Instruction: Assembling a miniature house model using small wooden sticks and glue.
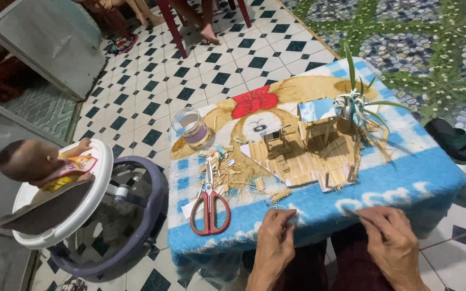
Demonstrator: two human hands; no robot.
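We rest our left hand (pixel 274 242) at the near edge of the table (pixel 432 183), fingers curled loosely together and pinching nothing we can make out. Our right hand (pixel 392 240) lies at the same edge, further right, fingers bent inward; whether it grips anything we cannot tell. The table wears a fuzzy blue blanket with a cartoon print. Just beyond our left hand lie red-handled scissors (pixel 210 207), blades shut, beside a loose heap of thin wooden sticks (pixel 223 170). At the middle stands a small stick-built model house (pixel 303 151) on a slatted base. A clear glass jar (pixel 191 126) sits toward the far left corner, a spiky green plant (pixel 358 102) toward the far right.
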